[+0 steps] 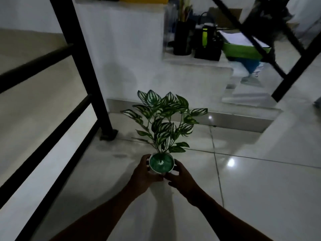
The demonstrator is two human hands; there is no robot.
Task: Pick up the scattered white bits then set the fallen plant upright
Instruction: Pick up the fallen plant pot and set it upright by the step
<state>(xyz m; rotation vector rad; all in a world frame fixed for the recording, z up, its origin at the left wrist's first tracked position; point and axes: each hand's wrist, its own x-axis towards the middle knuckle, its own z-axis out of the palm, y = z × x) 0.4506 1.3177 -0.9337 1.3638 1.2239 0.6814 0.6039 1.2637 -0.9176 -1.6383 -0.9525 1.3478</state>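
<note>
standing upright on the pale tiled floor [251, 185], the plant [165, 122] sits in a small white pot [153, 170] whose top surface is green. striped green-and-white leaves spread above the pot rim toward the low white ledge [191, 117] behind it. the left hand [145, 173] wraps the pot's left side, fingers curled around the wall. the right hand [180, 178] cups the pot's right side, fingers bent against it; the two thumbs nearly meet at the front of the pot. both forearms enter from the bottom edge of the view. no scattered white bits can be told apart on the floor in this dim light. a black metal frame [83, 66] stands to the left of the plant, its foot resting on the tiles near the ledge. a second black frame [291, 70] crosses the upper right. on a raised white shelf beyond, a black holder [182, 37] and a green-and-blue box [243, 51] stand side by side, blurred.
</note>
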